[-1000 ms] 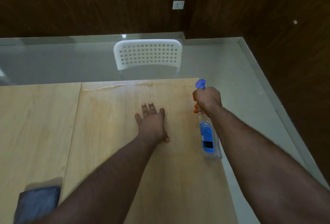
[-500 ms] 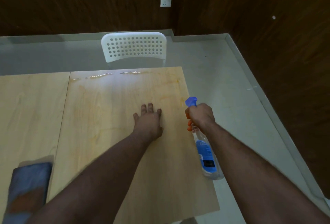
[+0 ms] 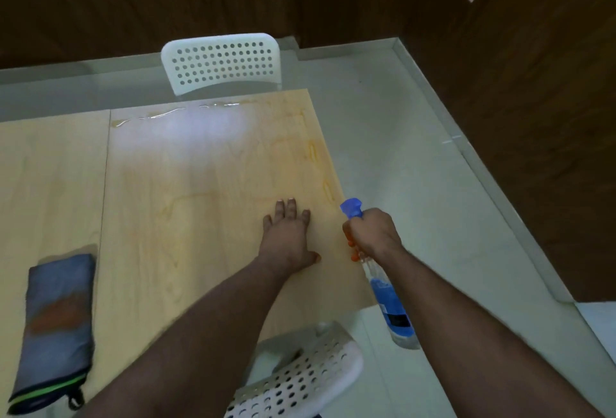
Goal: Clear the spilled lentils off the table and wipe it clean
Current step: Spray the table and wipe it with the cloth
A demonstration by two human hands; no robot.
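In a room with dark wood walls, seen from above:
Tabletop (image 3: 200, 200): pale wood, two panels side by side; wet streaks and faint orange smears on the right panel, a line of liquid along its far edge.
Chairs: a white perforated chair (image 3: 221, 62) stands beyond the far edge; another white perforated chair (image 3: 300, 381) sits at the near edge, between the arms.
Cloth (image 3: 55, 327): folded, grey-blue with an orange-brown stain and a green edge, lying flat near the left front of the tabletop.
Spray bottle (image 3: 391, 304): clear with blue liquid, blue nozzle, tilted, off the right edge of the tabletop.
Left hand (image 3: 288, 237): flat, fingers spread, palm pressed on the wet panel.
Right hand (image 3: 375, 234): fingers wrapped round the bottle's neck and trigger.
Lentils: I cannot tell whether any remain.
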